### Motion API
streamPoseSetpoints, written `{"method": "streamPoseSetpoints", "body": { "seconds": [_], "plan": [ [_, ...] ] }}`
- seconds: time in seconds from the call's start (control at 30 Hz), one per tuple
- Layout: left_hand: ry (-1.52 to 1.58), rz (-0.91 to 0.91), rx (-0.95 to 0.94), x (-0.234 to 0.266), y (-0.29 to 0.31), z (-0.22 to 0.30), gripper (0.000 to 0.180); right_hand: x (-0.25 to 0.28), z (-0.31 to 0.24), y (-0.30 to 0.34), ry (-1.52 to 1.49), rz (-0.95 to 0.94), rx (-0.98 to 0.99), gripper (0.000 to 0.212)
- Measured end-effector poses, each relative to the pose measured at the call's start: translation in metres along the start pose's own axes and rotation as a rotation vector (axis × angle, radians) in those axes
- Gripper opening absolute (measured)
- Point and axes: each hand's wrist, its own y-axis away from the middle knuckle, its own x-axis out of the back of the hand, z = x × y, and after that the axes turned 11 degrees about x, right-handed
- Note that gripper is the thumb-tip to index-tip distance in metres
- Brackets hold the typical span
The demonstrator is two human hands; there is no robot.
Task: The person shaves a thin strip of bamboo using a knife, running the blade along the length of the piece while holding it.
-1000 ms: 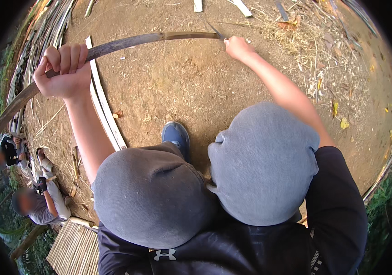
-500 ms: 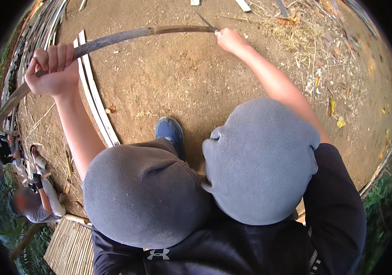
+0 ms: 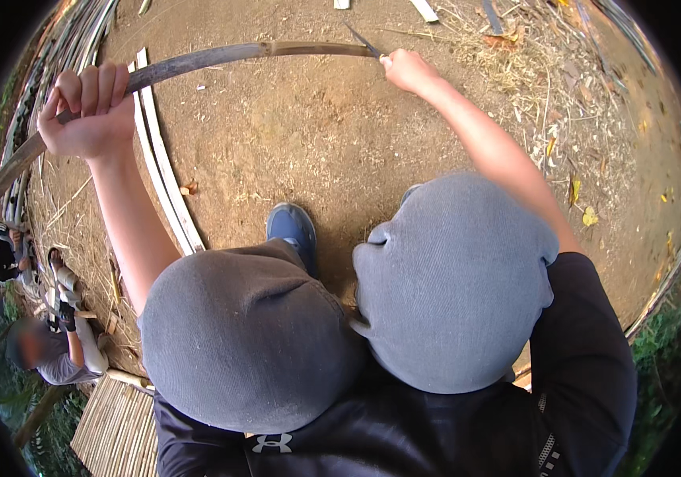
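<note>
My left hand (image 3: 90, 115), raised at the far left, is wrapped around a long split bamboo strip (image 3: 221, 57). The strip is grey-brown, with a joint partway along, and looks curved across the view. One part runs from my left fist toward the right; the other trails down along the left rim. My right hand (image 3: 410, 73), far out to the right, is closed around a knife with a thin dark blade (image 3: 363, 37). The blade slants up and left, by the strip's right end. The knife's handle is hidden in my fingers.
Two pale strips (image 3: 164, 167) lie on the dirt ground beside my left forearm. Long poles (image 3: 62, 48) are stacked at the upper left. Shavings and straw (image 3: 500, 56) litter the right. Two people (image 3: 62, 350) sit at the left, near a slatted bamboo platform (image 3: 118, 425).
My left hand has shifted slightly up and left on or with the strip. My right hand and the knife have moved slightly right. Both grips are kept.
</note>
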Motion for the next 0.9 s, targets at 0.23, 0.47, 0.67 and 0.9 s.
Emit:
{"method": "streamPoseSetpoints", "body": {
  "seconds": [0.23,0.47,0.67,0.9],
  "plan": [
    [0.008,-0.004,0.027,-0.001,0.001,-0.001,0.031,0.006,0.002,-0.012,0.133,-0.027,-0.009,0.042],
    [0.013,0.026,0.006,0.001,-0.004,-0.002,0.032,-0.005,0.018,-0.014,0.079,0.004,-0.018,0.043],
    [0.013,0.047,0.015,0.0,0.002,-0.001,0.032,-0.014,0.023,-0.001,0.051,-0.081,-0.127,0.043],
    [0.115,-0.129,0.08,0.017,-0.007,0.002,0.032,-0.018,0.017,0.012,-0.082,0.004,-0.153,0.044]
  ]
}}
